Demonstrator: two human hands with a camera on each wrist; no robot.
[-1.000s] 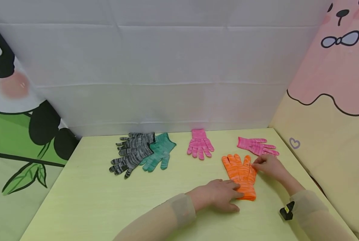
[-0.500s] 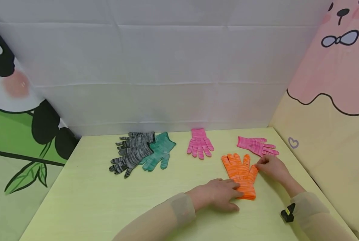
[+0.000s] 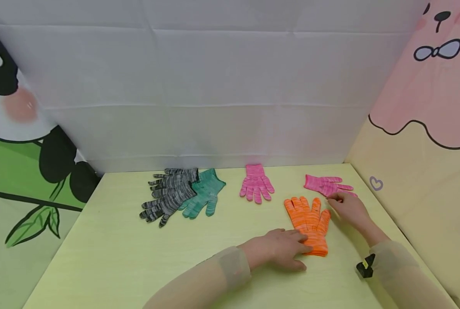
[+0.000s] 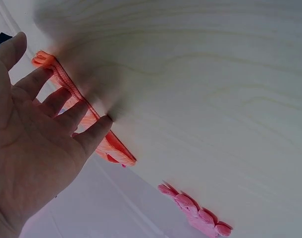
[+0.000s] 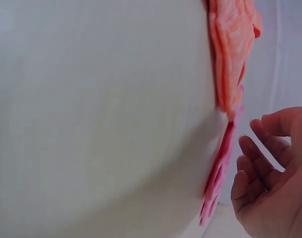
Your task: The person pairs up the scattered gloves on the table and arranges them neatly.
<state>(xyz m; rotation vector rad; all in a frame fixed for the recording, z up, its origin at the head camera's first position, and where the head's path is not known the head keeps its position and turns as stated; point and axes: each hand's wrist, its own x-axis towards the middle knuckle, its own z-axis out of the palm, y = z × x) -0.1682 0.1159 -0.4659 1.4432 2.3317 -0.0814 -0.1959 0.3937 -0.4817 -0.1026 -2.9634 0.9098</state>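
An orange knit glove (image 3: 310,225) lies flat on the table, fingers away from me, its cuff toward the near side. My left hand (image 3: 281,249) touches the left side of its cuff with extended fingers; in the left wrist view the fingertips line up along the cuff edge (image 4: 79,94). Just right of the glove's upper fingers, my right hand (image 3: 352,211) hovers with loosely bent fingers and holds nothing. That hand overlaps the fingertips of a pink glove (image 3: 324,185) in the head view. The right wrist view shows it apart from the orange glove (image 5: 232,49).
Another pink glove (image 3: 255,186) lies at the back middle of the table (image 3: 118,257). Further left, two black-and-grey gloves (image 3: 169,201) partly cover a teal glove (image 3: 204,195). A white wall sheet (image 3: 222,86) stands behind. A black clip-like device (image 3: 365,266) is at my right sleeve.
My right fingers have let go of the orange glove's rightmost finger, after drawing it slightly outward, and moved up away from it. The left hand has stayed on the cuff.
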